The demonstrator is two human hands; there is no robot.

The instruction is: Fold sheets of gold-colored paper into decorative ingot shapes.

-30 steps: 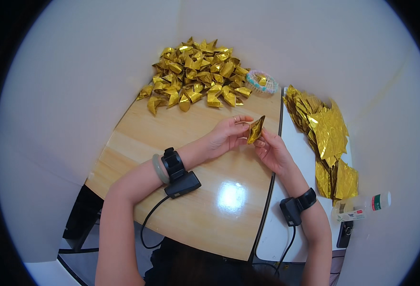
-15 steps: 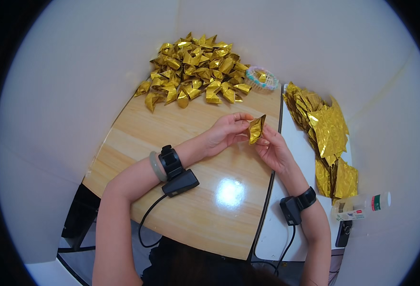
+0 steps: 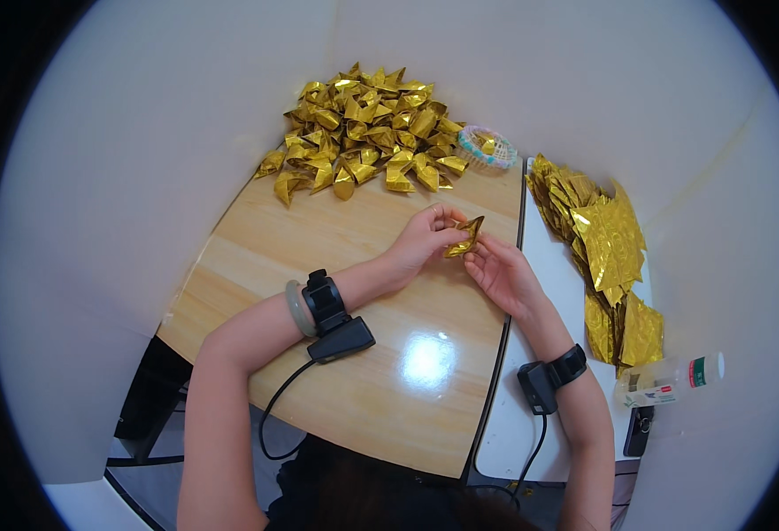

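Observation:
A folded gold foil paper ingot (image 3: 466,241) is held up over the wooden table, tilted with one point up to the right. My left hand (image 3: 422,243) pinches it from the left, thumb against its near face. The fingertips of my right hand (image 3: 502,273) close on its lower right side, and part of the ingot is hidden behind fingers. Beyond both hands lies a heap of folded gold paper ingots (image 3: 367,133) at the table's far end.
Right of the heap stands a small woven basket (image 3: 488,148) with a coloured rim. Flat gold foil sheets (image 3: 609,243) are stacked on the white side table (image 3: 518,434). A clear plastic bottle (image 3: 670,380) lies beside a black phone (image 3: 640,431). Pale walls enclose the wooden table (image 3: 336,230).
The ingot has tipped over toward the right and shifted slightly left in my hands. My right hand's fingers have moved along its right side.

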